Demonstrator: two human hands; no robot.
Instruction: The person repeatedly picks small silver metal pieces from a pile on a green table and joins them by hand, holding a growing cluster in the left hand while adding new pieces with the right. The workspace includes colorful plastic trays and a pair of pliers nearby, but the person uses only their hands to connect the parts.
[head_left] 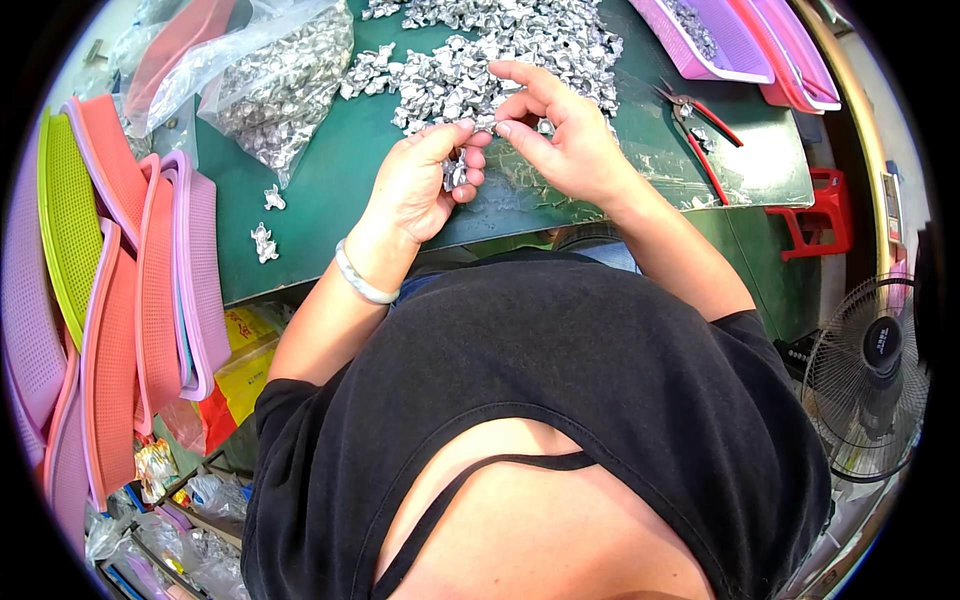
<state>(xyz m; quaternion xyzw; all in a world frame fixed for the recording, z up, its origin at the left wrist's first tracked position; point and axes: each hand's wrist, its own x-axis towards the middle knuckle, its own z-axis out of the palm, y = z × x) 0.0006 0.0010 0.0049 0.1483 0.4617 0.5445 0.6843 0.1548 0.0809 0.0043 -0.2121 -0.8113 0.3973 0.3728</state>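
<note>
My left hand (425,180), a pale bangle at its wrist, is closed round small silver metal figures (455,172), partly hidden by the fingers. To its right, my right hand (565,130) pinches with thumb and index finger close to the left thumb tip. Whatever lies in that pinch is too small to make out. Just beyond both hands spreads a big heap of similar silver metal figures (450,75) on the green table (330,215). Two loose figures (264,243) lie on the table left of my left hand.
A clear plastic bag of figures (285,95) rests at the far left. Stacked plastic baskets (155,290) line the left side. Red-handled cutters (690,130) lie at right, below a purple basket (705,40). A red stool (820,215) and a fan (870,375) stand beyond the table's right end.
</note>
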